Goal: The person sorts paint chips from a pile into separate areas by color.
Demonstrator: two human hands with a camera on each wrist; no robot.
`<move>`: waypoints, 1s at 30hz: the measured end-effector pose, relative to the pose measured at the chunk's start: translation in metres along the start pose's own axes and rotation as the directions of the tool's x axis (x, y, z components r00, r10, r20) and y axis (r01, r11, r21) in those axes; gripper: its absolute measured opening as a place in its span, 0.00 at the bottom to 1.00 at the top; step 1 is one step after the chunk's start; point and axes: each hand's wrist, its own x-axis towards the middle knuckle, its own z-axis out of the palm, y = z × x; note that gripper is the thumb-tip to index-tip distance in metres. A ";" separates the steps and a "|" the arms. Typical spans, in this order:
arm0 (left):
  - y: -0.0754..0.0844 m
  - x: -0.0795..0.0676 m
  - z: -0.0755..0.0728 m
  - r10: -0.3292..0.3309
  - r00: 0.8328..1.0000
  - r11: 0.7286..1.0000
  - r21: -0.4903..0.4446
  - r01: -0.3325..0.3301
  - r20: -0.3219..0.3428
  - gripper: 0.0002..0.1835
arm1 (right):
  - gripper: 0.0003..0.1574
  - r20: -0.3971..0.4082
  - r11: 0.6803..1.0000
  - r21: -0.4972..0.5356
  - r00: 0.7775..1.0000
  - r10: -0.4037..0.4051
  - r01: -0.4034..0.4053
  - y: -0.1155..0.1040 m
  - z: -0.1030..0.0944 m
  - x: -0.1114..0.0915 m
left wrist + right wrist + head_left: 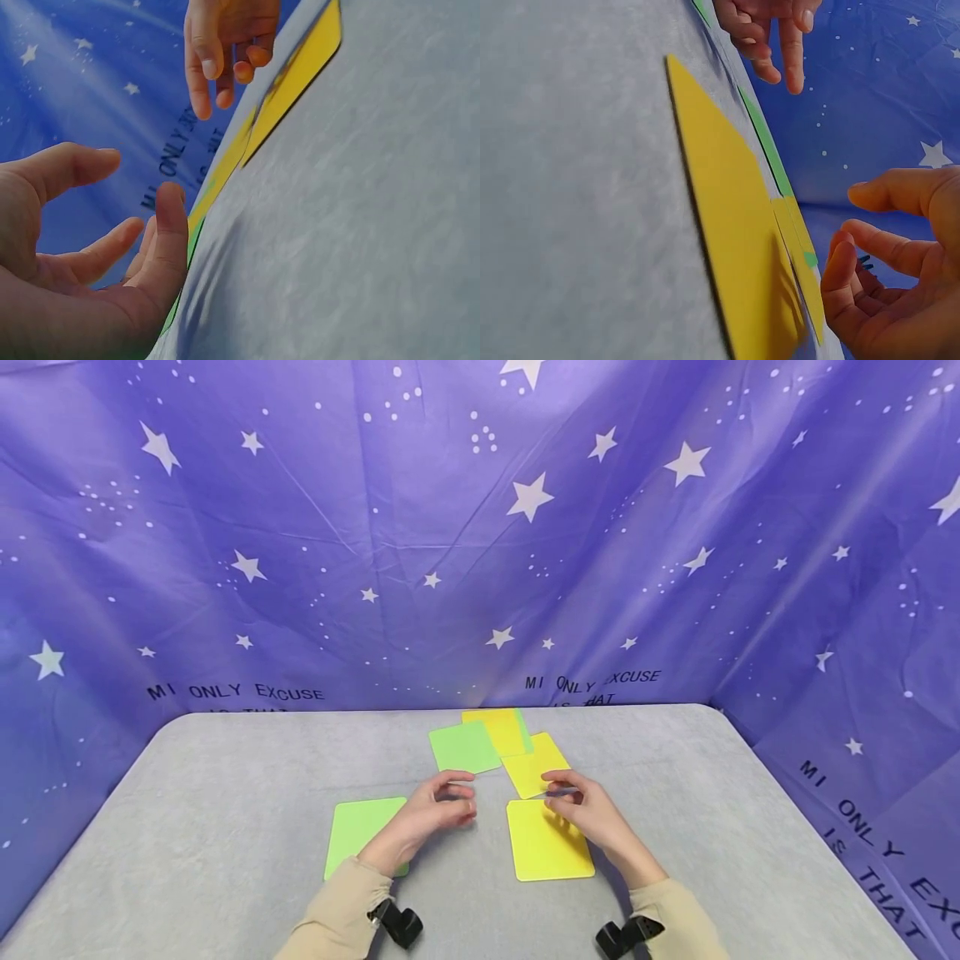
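L hand [429, 814] hovers by nr-L green card [358, 831], R hand [588, 810] over nr-R yellow card [547, 847]; both w/ thumb & fingers apart, loosely bent, nothing held. Overlapping green/yellow card cluster [504, 739] at far ctr of table [240, 777].

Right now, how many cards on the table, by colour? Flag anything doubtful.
Yellow cards: 3
Green cards: 2
Green strip at the rearmost yellow card's edge: 1, can't tell if it's another card, mostly covered
Total: 5 cards, plus the strip
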 end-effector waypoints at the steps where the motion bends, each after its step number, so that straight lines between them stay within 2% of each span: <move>1: 0.000 0.001 -0.002 0.000 1.000 1.000 -0.001 0.000 -0.008 0.30 | 0.23 0.003 1.000 0.008 1.000 -0.005 0.005 -0.001 0.002 0.002; 11: -0.002 0.005 -0.026 0.000 0.998 0.999 -0.051 -0.004 -0.067 0.31 | 0.24 0.033 0.998 0.026 0.998 -0.052 0.052 -0.010 0.019 0.024; 15: -0.001 0.008 -0.035 -0.004 0.992 0.997 -0.078 -0.006 -0.129 0.29 | 0.25 0.019 0.994 0.050 0.995 -0.100 0.099 -0.011 0.029 0.031; 20: 0.002 0.011 -0.041 -0.004 0.976 0.995 -0.099 -0.018 -0.218 0.28 | 0.26 -0.008 0.987 0.079 0.990 -0.138 0.138 -0.013 0.040 0.039; 30: 0.008 0.021 -0.048 -0.009 0.968 0.996 -0.084 -0.013 -0.251 0.27 | 0.29 0.016 0.995 0.029 0.995 -0.099 0.099 -0.023 0.048 0.065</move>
